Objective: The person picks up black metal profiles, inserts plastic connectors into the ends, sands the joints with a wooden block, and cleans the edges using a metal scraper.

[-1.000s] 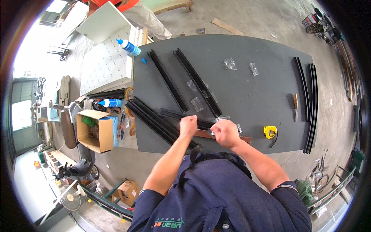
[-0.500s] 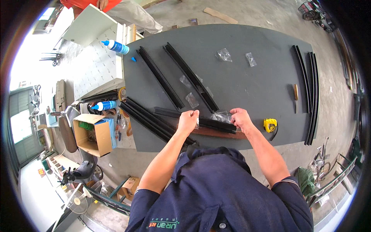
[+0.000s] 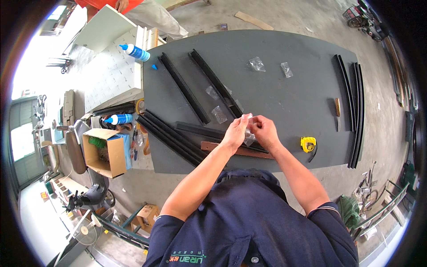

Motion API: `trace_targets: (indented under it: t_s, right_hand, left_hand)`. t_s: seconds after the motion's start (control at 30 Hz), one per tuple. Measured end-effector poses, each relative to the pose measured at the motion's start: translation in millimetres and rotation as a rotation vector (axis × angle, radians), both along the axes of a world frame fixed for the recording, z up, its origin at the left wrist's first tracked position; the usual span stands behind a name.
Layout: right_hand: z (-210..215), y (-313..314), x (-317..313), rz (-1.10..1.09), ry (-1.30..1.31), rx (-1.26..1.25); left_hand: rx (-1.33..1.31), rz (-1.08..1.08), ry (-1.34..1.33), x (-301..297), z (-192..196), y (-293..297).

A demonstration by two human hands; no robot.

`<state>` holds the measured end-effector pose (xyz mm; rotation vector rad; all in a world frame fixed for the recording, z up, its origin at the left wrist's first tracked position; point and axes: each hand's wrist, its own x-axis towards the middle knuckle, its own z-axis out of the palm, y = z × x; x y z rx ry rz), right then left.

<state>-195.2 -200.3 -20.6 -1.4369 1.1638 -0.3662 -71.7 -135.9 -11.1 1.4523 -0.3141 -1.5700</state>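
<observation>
**A:** Head view first: where are your hands?

**B:** Your left hand [image 3: 235, 131] and your right hand [image 3: 263, 131] meet over the near part of the dark counter [image 3: 284, 102], close to your chest. Between them you hold a small clear plastic bag [image 3: 249, 135].

**A:** How are they gripping it?

**B:** Your left hand has its fingers closed in a pinch on the top edge of the bag. Your right hand is curled around the other side, fingertips pinched on it too. The bag is lifted off the counter; what is inside it is too small to tell.

**A:** What lies under your hands?

**B:** A reddish-brown strip [image 3: 231, 149] lies along the counter's near edge, with a black rail [image 3: 209, 132] just behind it. A bundle of black rails [image 3: 167, 133] slants toward the near left corner.

**A:** And further out?

**B:** Two long black channels [image 3: 184, 89] lie slanted in the middle, with more clear bags [image 3: 219, 114] beside them and two more [image 3: 256, 64] toward the far side. A yellow tape measure [image 3: 308, 144] sits just to the right of your right hand. A wooden-handled chisel [image 3: 338, 111] and curved black strips [image 3: 356, 102] lie at the right end. A glue bottle with a blue cap [image 3: 135, 52] rests on the white panel to the left.
</observation>
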Motion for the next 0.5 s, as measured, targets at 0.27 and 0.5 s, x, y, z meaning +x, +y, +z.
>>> trace_targets:
  t_s: [0.27, 0.5]
  right_hand:
    - [-26.5, -59.9, -52.6, -0.089, 0.389, -0.179]
    - [-17.5, -14.8, -89.4, 0.047, 0.432, -0.427]
  left_hand:
    - [0.008, 0.137, -0.315, 46.4, -4.9, 35.0]
    - [0.076, -0.026, -0.706, 73.2, -39.8, 139.0]
